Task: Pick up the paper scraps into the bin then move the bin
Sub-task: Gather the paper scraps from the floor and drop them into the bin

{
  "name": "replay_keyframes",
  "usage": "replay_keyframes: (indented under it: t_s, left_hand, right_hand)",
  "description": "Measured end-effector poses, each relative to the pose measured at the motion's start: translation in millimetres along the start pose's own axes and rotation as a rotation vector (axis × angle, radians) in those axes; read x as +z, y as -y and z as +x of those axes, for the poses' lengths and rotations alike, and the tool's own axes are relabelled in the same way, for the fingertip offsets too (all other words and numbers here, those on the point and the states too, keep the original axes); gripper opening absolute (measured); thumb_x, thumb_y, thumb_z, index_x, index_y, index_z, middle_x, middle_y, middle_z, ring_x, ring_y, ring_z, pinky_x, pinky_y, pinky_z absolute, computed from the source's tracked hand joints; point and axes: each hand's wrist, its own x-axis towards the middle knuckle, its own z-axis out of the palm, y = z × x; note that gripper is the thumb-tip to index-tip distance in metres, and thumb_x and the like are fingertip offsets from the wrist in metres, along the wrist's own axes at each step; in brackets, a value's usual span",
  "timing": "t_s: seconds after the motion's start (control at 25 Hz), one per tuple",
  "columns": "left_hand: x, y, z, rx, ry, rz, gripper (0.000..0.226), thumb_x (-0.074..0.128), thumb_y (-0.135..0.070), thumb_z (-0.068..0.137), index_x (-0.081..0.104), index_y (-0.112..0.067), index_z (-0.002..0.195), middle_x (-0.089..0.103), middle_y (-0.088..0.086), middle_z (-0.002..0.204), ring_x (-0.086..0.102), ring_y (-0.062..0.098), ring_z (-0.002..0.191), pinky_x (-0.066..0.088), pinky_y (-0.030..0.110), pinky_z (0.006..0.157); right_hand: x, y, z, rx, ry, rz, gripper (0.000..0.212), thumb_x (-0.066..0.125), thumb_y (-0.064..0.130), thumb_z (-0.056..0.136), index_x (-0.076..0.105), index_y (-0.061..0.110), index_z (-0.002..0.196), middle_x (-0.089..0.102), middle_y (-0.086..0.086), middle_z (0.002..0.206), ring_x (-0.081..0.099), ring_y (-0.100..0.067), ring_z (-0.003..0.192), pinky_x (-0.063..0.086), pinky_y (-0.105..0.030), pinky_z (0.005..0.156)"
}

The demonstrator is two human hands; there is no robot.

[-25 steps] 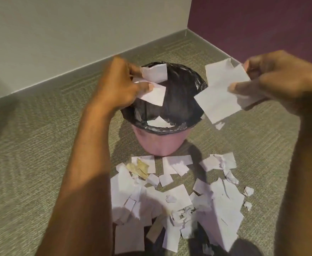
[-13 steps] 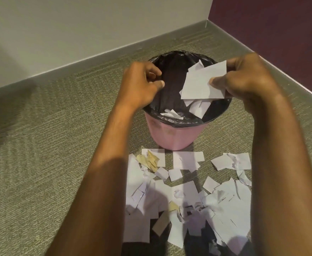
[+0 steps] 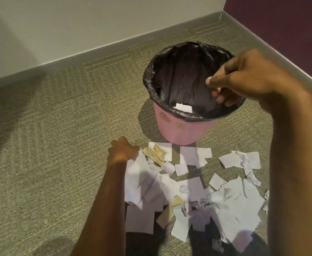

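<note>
The pink bin (image 3: pixel 184 132) with a black liner stands on the carpet near the room corner. One white scrap (image 3: pixel 183 107) shows inside it. Several white paper scraps (image 3: pixel 190 189) and a yellowish crumpled scrap (image 3: pixel 155 154) lie spread on the floor just in front of the bin. My right hand (image 3: pixel 243 78) hovers over the bin's right rim, fingers loosely apart and empty. Down at the pile's far left edge is my left hand (image 3: pixel 123 150), beside the yellowish scrap. Its knuckles are up and its fingers curl out of sight.
A pale wall with a grey skirting board (image 3: pixel 96 52) runs behind the bin, and a dark purple wall (image 3: pixel 280 24) closes the corner on the right. Bare carpet (image 3: pixel 50 145) stretches to the left of the bin and pile.
Both hands held paper over the bin; the paper has dropped in. My left hand has come down to the pile's left edge, and my right hand is empty over the rim.
</note>
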Motion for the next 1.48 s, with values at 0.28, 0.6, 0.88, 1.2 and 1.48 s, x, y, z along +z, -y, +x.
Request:
replay_keyframes:
  t_s: [0.28, 0.6, 0.88, 1.2, 1.48]
  left_hand:
    - [63, 37, -32, 0.095, 0.239, 0.324, 0.112, 0.078, -0.058, 0.065, 0.012, -0.027, 0.151, 0.008, 0.02, 0.155, 0.015, 0.045, 0.142, 0.027, 0.057, 0.112]
    - [94, 54, -37, 0.249, -0.051, 0.485, 0.056, 0.058, -0.027, 0.091, 0.033, -0.024, 0.14, 0.029, 0.013, 0.145, 0.037, 0.039, 0.127, 0.044, 0.04, 0.095]
    - [94, 51, -37, 0.289, -0.216, 0.437, 0.036, 0.055, -0.032, 0.091, 0.046, -0.018, 0.123, 0.05, 0.006, 0.12, 0.054, 0.031, 0.108, 0.05, 0.035, 0.074]
    - [90, 39, -37, 0.288, -0.308, 0.329, 0.036, 0.061, -0.02, 0.089, 0.047, -0.012, 0.121, 0.059, 0.011, 0.11, 0.064, 0.032, 0.093, 0.052, 0.04, 0.071]
    - [36, 22, -44, 0.27, -0.387, -0.049, 0.038, 0.052, -0.008, 0.087, 0.055, -0.006, 0.125, 0.064, 0.02, 0.106, 0.06, 0.039, 0.096, 0.045, 0.039, 0.075]
  right_hand:
    - [136, -8, 7, 0.088, 0.735, -0.478, 0.023, 0.072, 0.016, 0.088, 0.064, -0.005, 0.095, 0.07, -0.014, 0.096, 0.073, -0.029, 0.078, 0.063, -0.041, 0.064]
    - [264, -135, 22, 0.072, 0.447, -0.583, 0.081, 0.077, 0.03, 0.082, 0.032, 0.029, 0.149, 0.028, -0.008, 0.157, 0.034, -0.035, 0.14, 0.033, -0.051, 0.112]
    - [266, -158, 8, 0.036, 0.263, -0.638, 0.045, 0.069, 0.014, 0.085, 0.053, 0.012, 0.127, 0.051, -0.009, 0.129, 0.053, -0.033, 0.118, 0.05, -0.042, 0.087]
    - [211, -149, 22, 0.207, 0.269, -0.506, 0.037, 0.057, 0.017, 0.089, 0.051, 0.009, 0.124, 0.058, -0.011, 0.127, 0.059, -0.034, 0.112, 0.048, -0.04, 0.086]
    - [241, -147, 6, 0.261, 0.47, -0.738, 0.074, 0.073, 0.044, 0.082, 0.04, 0.012, 0.141, 0.036, -0.014, 0.15, 0.049, -0.035, 0.128, 0.048, -0.042, 0.095]
